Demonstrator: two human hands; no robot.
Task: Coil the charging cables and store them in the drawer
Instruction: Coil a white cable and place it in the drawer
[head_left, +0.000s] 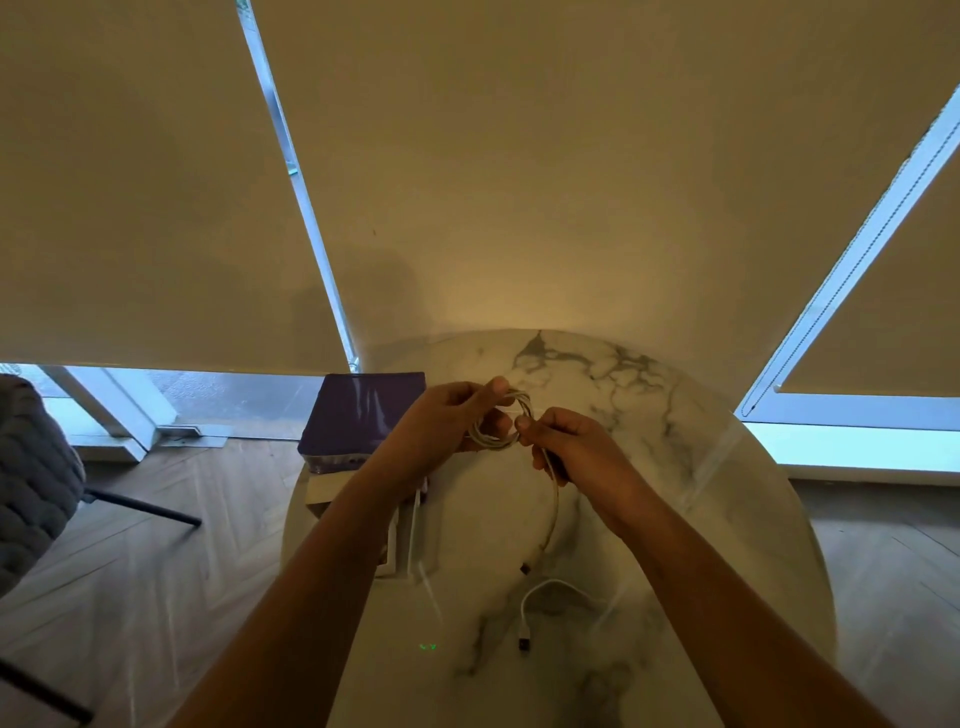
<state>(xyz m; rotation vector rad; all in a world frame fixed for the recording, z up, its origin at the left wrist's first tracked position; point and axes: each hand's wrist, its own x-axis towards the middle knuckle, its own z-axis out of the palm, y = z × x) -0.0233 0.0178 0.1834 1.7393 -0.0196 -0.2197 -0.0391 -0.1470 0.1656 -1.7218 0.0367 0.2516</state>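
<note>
A second cable (540, 605) is lying near on the desk (675, 426); beyond, the left hand (447, 421) is gripping the coil (501, 421), the right hand (571, 441) pinching its tail, which is trailing nearward.

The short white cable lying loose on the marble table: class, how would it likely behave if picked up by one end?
The short white cable lies in a loose curve, so it probably droops rather than stays stiff. It looks thin, so likely light. The marble table appears glossy, so a push may slide it.
</note>
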